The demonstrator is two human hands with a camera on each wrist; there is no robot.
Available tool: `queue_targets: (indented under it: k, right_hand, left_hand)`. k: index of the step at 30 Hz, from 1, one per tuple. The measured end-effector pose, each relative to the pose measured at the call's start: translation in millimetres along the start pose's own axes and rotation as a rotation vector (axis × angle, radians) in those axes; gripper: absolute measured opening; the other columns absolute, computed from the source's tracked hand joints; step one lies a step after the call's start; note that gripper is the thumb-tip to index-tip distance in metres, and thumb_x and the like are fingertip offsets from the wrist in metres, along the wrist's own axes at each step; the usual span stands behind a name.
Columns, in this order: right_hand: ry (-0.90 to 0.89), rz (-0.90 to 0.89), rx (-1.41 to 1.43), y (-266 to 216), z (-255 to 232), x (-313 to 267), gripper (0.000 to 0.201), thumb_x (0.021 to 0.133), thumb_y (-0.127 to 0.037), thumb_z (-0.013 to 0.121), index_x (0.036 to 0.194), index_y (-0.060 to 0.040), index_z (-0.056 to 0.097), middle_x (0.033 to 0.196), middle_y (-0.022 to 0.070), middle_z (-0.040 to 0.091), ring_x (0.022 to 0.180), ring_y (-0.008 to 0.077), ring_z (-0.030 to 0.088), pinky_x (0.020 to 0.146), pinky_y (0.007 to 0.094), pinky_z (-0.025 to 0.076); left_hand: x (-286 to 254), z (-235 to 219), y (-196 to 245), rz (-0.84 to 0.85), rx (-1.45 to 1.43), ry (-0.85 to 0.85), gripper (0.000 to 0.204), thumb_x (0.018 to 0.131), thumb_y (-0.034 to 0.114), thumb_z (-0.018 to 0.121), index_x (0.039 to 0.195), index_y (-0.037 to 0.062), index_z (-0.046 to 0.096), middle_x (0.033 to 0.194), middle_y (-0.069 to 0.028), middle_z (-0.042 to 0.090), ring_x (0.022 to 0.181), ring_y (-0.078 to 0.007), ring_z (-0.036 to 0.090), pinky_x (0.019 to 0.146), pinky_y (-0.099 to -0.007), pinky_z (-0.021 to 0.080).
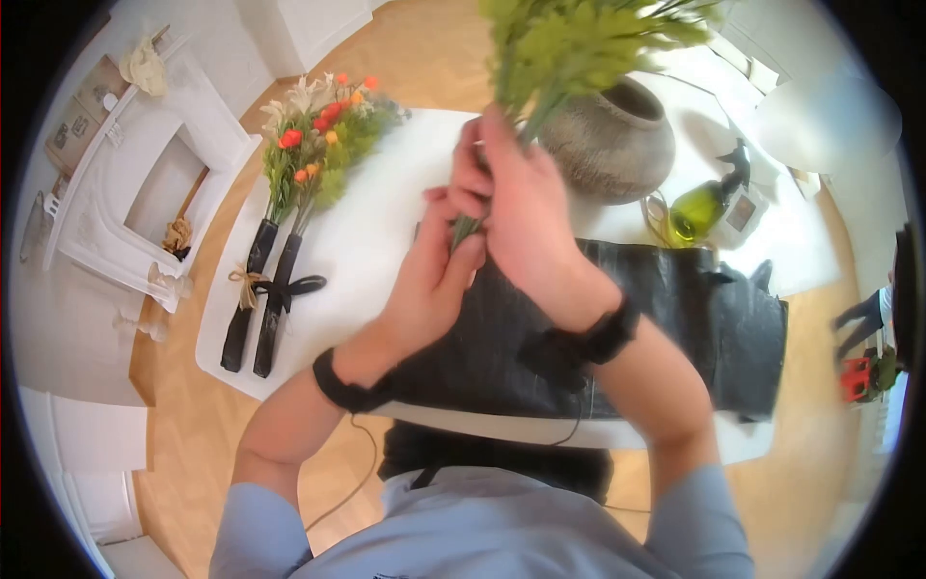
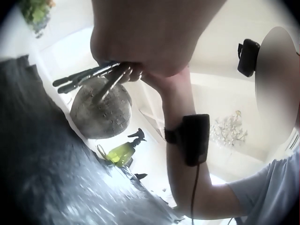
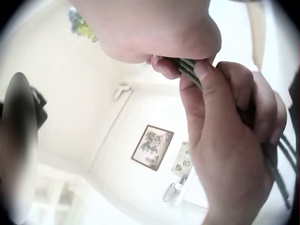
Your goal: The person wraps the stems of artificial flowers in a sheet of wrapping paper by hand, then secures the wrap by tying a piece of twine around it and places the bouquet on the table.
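A leafy green bunch of stems (image 1: 579, 58) is held up over the table in both hands, its foliage blurred at the top of the head view. My right hand (image 1: 526, 198) grips the stems just under the leaves. Lower down, my left hand (image 1: 434, 275) wraps round the same stems, thumb along them. In the right wrist view, green stems (image 3: 190, 72) run between the right hand (image 3: 159, 28) and the left hand (image 3: 229, 112), and their ends stick out below the left fist. Beneath both hands lies a black plastic sheet (image 1: 675, 309).
Two bouquets (image 1: 323, 145) with black-wrapped handles and bows lie on the white table (image 1: 227, 333) at left. Behind the sheet stand a round grey vase (image 1: 617, 145) and a green spray bottle (image 1: 694, 212). A white fireplace (image 1: 154, 183) is at far left. Cords hang from the wrist cameras.
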State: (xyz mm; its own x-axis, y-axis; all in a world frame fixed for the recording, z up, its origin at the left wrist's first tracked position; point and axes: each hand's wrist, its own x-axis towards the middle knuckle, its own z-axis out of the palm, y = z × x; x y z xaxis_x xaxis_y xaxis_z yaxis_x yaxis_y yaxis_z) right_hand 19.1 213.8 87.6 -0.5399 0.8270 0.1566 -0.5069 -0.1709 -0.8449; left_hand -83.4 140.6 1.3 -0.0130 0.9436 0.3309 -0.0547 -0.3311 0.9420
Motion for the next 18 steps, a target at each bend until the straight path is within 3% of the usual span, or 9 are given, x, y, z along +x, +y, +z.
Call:
queue_targets:
  k: [1,3,4,5,7,8,11,18]
  right_hand:
    - [0.0,0.015,-0.007,-1,0,-1,0.039,0.107,-0.038,0.046,0.086,-0.0051,0.048,0.063,-0.0035,0.034,0.052,0.0089,0.031,0.082,0.0382,0.056]
    - [-0.027,-0.139,-0.17,-3,-3,-5,0.043,0.108,-0.041,0.044,0.078,-0.0097,0.04,0.06,-0.0041,0.032,0.051,0.0077,0.027,0.066,0.0319,0.052]
    - [0.027,-0.125,-0.204,-5,0,-10,0.042,0.108,-0.039,0.044,0.077,-0.0114,0.037,0.057,-0.0039,0.029,0.048,0.0083,0.024,0.049,0.0274,0.036]
    - [0.014,-0.113,-0.213,-3,1,-13,0.042,0.108,-0.039,0.044,0.077,-0.0114,0.037,0.057,-0.0039,0.029,0.048,0.0083,0.024,0.049,0.0274,0.036]
    - [0.095,-0.106,-0.166,-1,-2,-17,0.039,0.108,-0.036,0.044,0.078,-0.0119,0.038,0.057,-0.0037,0.029,0.048,0.0086,0.023,0.044,0.0276,0.021]
    - [0.042,-0.086,-0.143,4,-11,-18,0.036,0.108,-0.03,0.044,0.078,-0.012,0.038,0.057,-0.0031,0.031,0.047,0.0087,0.025,0.043,0.0268,0.02]
    - [-0.013,-0.144,-0.111,14,-23,-21,0.041,0.109,-0.03,0.046,0.074,-0.0092,0.039,0.055,-0.0037,0.036,0.047,0.0046,0.029,0.041,0.0249,0.023]
    - [-0.046,-0.078,-0.155,19,-18,-22,0.038,0.108,-0.024,0.048,0.075,-0.0077,0.041,0.059,-0.0024,0.041,0.048,0.0049,0.031,0.042,0.0244,0.025]
  left_hand:
    - [3,-1,-1,-0.006,-0.011,0.012,0.032,0.105,0.003,0.041,0.137,0.0086,0.034,0.109,-0.0045,0.052,0.069,-0.0028,0.042,0.058,-0.0169,0.035]
    - [4,0,4,0.066,0.104,-0.097,0.035,0.103,0.003,0.048,0.136,0.0063,0.038,0.105,-0.0037,0.056,0.079,-0.0102,0.051,0.073,-0.0261,0.046]
    - [4,-1,14,-0.116,0.048,-0.128,0.029,0.101,0.005,0.054,0.129,0.0034,0.046,0.104,-0.0051,0.06,0.085,-0.0139,0.057,0.081,-0.0298,0.048]
    - [5,-8,8,-0.113,0.041,-0.111,0.029,0.101,0.005,0.054,0.129,0.0034,0.046,0.104,-0.0051,0.06,0.085,-0.0139,0.057,0.081,-0.0298,0.048]
    - [6,-24,-5,-0.129,0.235,-0.388,0.021,0.099,0.009,0.06,0.118,0.0011,0.055,0.099,-0.0074,0.064,0.088,-0.0154,0.059,0.085,-0.0323,0.049]
    - [3,-27,-10,-0.139,0.267,-0.382,0.016,0.097,0.01,0.063,0.11,0.0002,0.06,0.095,-0.0091,0.067,0.09,-0.0163,0.061,0.086,-0.0322,0.049]
    - [2,-27,-19,-0.161,0.227,-0.421,0.022,0.1,0.006,0.059,0.121,-0.0009,0.059,0.104,-0.0077,0.069,0.099,-0.0151,0.063,0.093,-0.0303,0.049]
    - [1,-33,-19,-0.168,0.18,-0.481,0.018,0.1,0.003,0.053,0.116,-0.0007,0.062,0.104,-0.0078,0.069,0.1,-0.0165,0.063,0.095,-0.0311,0.048]
